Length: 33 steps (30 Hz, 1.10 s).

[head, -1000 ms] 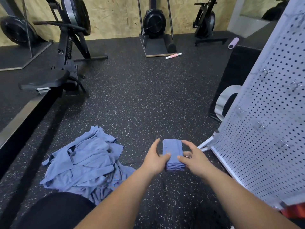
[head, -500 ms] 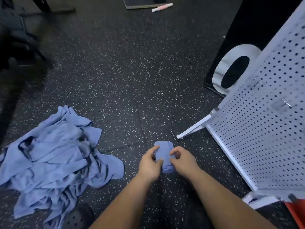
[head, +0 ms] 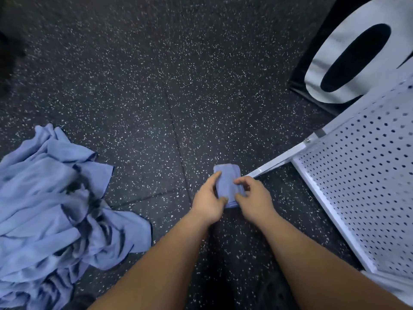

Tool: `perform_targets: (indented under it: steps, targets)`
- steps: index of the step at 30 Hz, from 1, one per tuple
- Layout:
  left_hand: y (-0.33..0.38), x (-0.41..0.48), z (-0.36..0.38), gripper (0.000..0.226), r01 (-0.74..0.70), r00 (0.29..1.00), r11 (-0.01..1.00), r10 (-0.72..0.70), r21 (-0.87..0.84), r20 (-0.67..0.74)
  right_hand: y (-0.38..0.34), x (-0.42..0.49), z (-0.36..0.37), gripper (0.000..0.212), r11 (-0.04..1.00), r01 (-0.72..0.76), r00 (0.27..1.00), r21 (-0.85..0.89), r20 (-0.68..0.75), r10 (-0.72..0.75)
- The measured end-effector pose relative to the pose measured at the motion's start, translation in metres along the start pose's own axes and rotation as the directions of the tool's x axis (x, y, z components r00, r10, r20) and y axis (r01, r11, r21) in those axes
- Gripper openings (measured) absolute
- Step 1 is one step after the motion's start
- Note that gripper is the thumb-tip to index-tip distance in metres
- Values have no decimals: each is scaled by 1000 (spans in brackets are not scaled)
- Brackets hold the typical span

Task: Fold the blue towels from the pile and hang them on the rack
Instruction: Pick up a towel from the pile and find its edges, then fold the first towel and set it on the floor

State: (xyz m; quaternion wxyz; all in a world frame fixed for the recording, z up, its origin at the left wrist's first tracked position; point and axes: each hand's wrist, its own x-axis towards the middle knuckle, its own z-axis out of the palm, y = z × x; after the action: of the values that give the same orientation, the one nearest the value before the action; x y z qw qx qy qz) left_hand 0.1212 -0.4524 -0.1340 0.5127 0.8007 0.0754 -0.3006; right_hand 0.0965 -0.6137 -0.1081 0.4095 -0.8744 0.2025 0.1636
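My left hand [head: 209, 201] and right hand [head: 252, 198] pinch the small folded blue towel [head: 226, 182] from both sides so its folds do not open, between the towel pile [head: 51, 204] and the white rack [head: 357, 186].

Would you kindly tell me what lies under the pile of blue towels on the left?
Only the speckled black floor shows around the pile of towels. The crumpled cloth covers everything beneath it, so whether anything besides floor lies there cannot be seen.

Single head-worn view, facing steeply down, close over speckled floor [head: 156, 86]
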Motion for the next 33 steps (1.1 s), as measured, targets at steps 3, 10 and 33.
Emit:
perform_targets:
  steps: [3, 10, 33]
  targets:
    - [1, 18, 4, 80, -32, 999, 990, 37, 136, -36, 9, 17, 4, 41, 999, 9, 1000, -38, -29, -10]
    - [-10, 26, 10, 79, -38, 999, 808, 50, 588, -4, 30, 15, 19, 55, 941, -15, 992, -337, 116, 58]
    - [-17, -166, -140, 79, 48, 989, 707, 66, 706, -133, -111, -85, 17, 66, 844, 192, 974, -501, 206, -100]
